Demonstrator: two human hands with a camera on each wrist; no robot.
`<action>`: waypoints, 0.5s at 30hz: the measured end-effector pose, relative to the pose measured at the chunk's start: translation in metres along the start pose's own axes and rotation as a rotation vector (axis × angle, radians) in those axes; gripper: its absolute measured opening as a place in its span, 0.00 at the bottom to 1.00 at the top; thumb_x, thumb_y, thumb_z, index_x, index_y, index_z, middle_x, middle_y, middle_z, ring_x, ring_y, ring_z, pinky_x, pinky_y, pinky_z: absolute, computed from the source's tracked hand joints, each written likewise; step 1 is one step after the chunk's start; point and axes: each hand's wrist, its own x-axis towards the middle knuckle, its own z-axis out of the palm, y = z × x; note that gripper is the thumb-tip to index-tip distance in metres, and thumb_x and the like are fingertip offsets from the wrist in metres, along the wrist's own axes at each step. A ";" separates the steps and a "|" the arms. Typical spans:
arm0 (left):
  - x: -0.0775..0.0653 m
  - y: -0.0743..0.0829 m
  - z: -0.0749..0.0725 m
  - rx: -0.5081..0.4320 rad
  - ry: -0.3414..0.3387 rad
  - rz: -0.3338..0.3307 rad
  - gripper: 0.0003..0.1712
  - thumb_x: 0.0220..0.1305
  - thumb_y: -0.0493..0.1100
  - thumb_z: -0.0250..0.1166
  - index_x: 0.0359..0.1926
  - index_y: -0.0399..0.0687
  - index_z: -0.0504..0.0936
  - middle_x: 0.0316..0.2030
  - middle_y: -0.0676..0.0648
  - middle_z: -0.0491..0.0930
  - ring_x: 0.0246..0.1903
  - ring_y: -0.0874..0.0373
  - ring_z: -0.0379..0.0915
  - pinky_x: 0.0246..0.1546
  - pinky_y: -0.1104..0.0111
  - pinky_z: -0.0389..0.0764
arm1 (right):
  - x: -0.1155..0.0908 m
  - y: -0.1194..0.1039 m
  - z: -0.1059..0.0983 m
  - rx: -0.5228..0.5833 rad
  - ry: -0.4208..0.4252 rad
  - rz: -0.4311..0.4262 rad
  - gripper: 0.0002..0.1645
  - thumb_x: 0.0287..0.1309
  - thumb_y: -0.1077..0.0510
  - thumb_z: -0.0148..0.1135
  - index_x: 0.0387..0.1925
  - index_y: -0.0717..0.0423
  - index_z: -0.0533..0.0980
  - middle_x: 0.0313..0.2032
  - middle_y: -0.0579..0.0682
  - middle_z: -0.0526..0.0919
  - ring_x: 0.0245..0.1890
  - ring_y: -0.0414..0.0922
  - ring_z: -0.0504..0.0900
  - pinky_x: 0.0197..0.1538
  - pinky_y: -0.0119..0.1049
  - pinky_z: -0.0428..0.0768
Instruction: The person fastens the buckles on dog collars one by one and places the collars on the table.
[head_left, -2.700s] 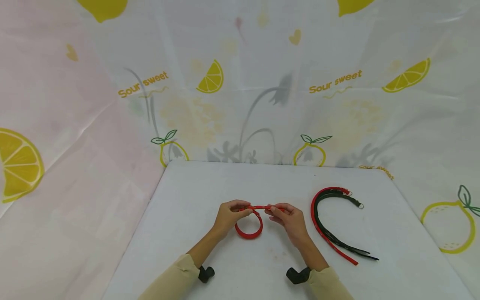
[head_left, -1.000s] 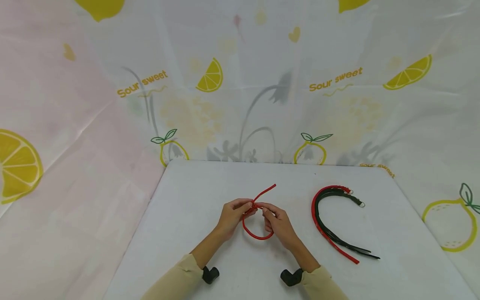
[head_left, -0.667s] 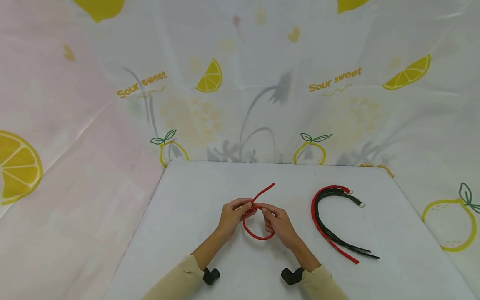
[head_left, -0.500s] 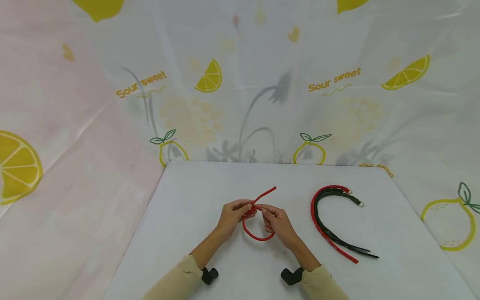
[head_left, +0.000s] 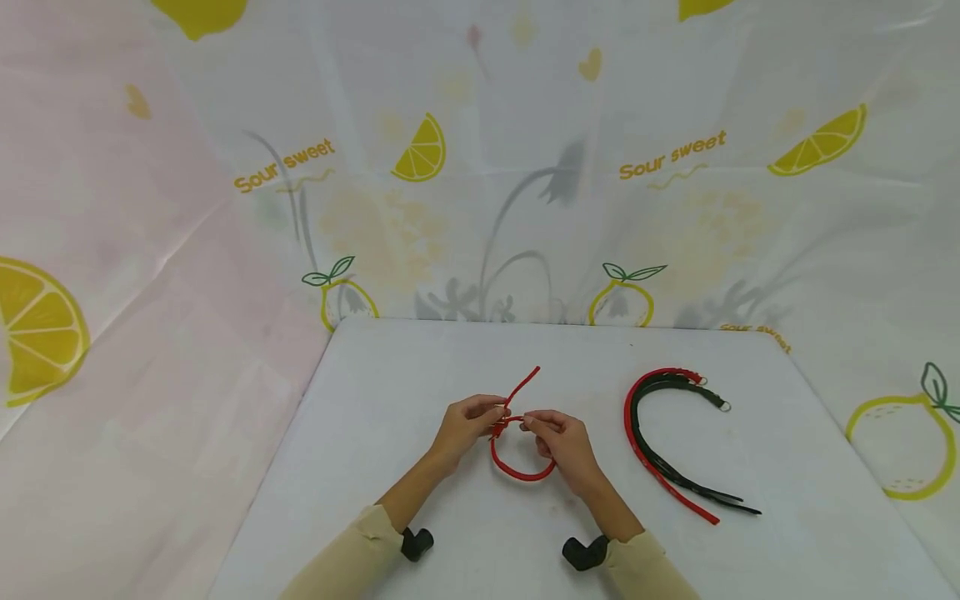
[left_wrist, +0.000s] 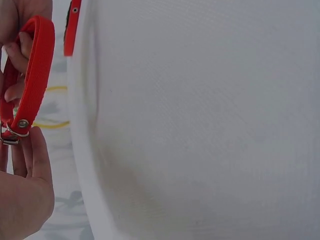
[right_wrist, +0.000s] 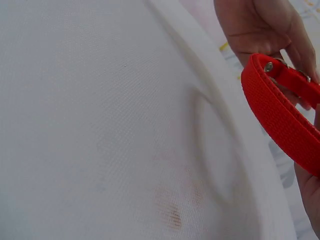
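A red pet collar (head_left: 522, 477), bent into a loop, is held between both hands just above the white table, its free end pointing up and away. Thumb and fingers of my left hand (head_left: 462, 428) pinch it on the left, near the metal buckle (left_wrist: 10, 140). The buckle and a D-ring beside a rivet (left_wrist: 23, 123) show in the left wrist view. On the loop's right side, my right hand (head_left: 564, 446) pinches the strap with thumb and forefinger. In the right wrist view the collar (right_wrist: 280, 120) hangs between both hands. Fingers partly hide the strap at the buckle.
To the right on the table (head_left: 390, 358), another red collar (head_left: 630, 425) lies curved against several dark green or black collars (head_left: 660, 462) with metal rings. A lemon-print cloth (head_left: 480, 225) stands behind the table. Black camera mounts (head_left: 585, 553) sit on both wrists.
The right hand has moved left from the drawn-out strap end and now pinches the strap nearer the buckle. The free end now sticks up past the left hand, and the loop has shifted slightly right.
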 end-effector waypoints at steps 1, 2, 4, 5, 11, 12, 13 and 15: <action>0.001 0.000 0.000 0.009 -0.001 0.004 0.17 0.55 0.49 0.61 0.45 0.50 0.77 0.39 0.46 0.79 0.39 0.54 0.76 0.39 0.65 0.76 | -0.001 -0.002 0.000 0.005 -0.004 -0.003 0.19 0.53 0.53 0.58 0.43 0.61 0.74 0.37 0.62 0.78 0.19 0.43 0.63 0.22 0.28 0.66; 0.001 0.001 0.000 0.021 0.001 0.009 0.17 0.55 0.50 0.60 0.45 0.51 0.78 0.39 0.47 0.79 0.39 0.54 0.76 0.39 0.66 0.76 | -0.003 -0.004 0.001 0.009 -0.009 -0.010 0.19 0.53 0.53 0.58 0.44 0.63 0.74 0.37 0.60 0.78 0.19 0.43 0.63 0.22 0.28 0.66; 0.003 0.003 0.000 0.037 0.011 0.021 0.16 0.55 0.50 0.60 0.44 0.52 0.79 0.39 0.47 0.79 0.38 0.55 0.76 0.39 0.67 0.76 | -0.005 -0.008 0.002 0.015 -0.017 -0.018 0.20 0.54 0.54 0.57 0.45 0.64 0.73 0.36 0.58 0.79 0.20 0.43 0.64 0.23 0.28 0.67; 0.004 0.005 0.000 0.045 0.017 0.028 0.16 0.55 0.51 0.60 0.44 0.52 0.79 0.38 0.47 0.79 0.38 0.55 0.76 0.39 0.67 0.76 | -0.006 -0.008 0.002 0.023 -0.022 -0.020 0.21 0.54 0.54 0.57 0.45 0.65 0.72 0.36 0.58 0.79 0.20 0.43 0.64 0.23 0.28 0.66; 0.008 0.014 0.002 0.100 0.024 0.046 0.14 0.53 0.53 0.61 0.40 0.56 0.81 0.35 0.46 0.80 0.36 0.55 0.76 0.39 0.67 0.76 | 0.001 0.004 -0.002 0.051 -0.034 -0.020 0.26 0.50 0.52 0.60 0.46 0.66 0.72 0.36 0.60 0.79 0.19 0.42 0.64 0.21 0.28 0.65; 0.008 0.015 0.002 0.108 0.019 0.041 0.14 0.52 0.53 0.62 0.40 0.57 0.81 0.34 0.46 0.80 0.35 0.54 0.76 0.38 0.66 0.76 | 0.002 0.006 -0.002 0.046 -0.033 -0.022 0.27 0.49 0.51 0.61 0.47 0.66 0.72 0.36 0.59 0.79 0.19 0.42 0.64 0.21 0.28 0.65; 0.008 0.015 0.002 0.112 0.014 0.037 0.13 0.52 0.53 0.62 0.39 0.57 0.82 0.34 0.46 0.80 0.35 0.54 0.76 0.38 0.66 0.77 | 0.003 0.008 -0.003 0.037 -0.032 -0.025 0.27 0.49 0.50 0.61 0.47 0.65 0.72 0.36 0.59 0.79 0.19 0.43 0.64 0.21 0.27 0.65; 0.008 0.015 0.001 0.119 0.003 0.025 0.13 0.51 0.53 0.63 0.38 0.57 0.82 0.33 0.46 0.81 0.33 0.54 0.76 0.36 0.66 0.77 | 0.003 0.009 -0.002 0.022 -0.030 -0.029 0.28 0.49 0.49 0.61 0.47 0.64 0.72 0.36 0.58 0.80 0.19 0.43 0.64 0.21 0.27 0.65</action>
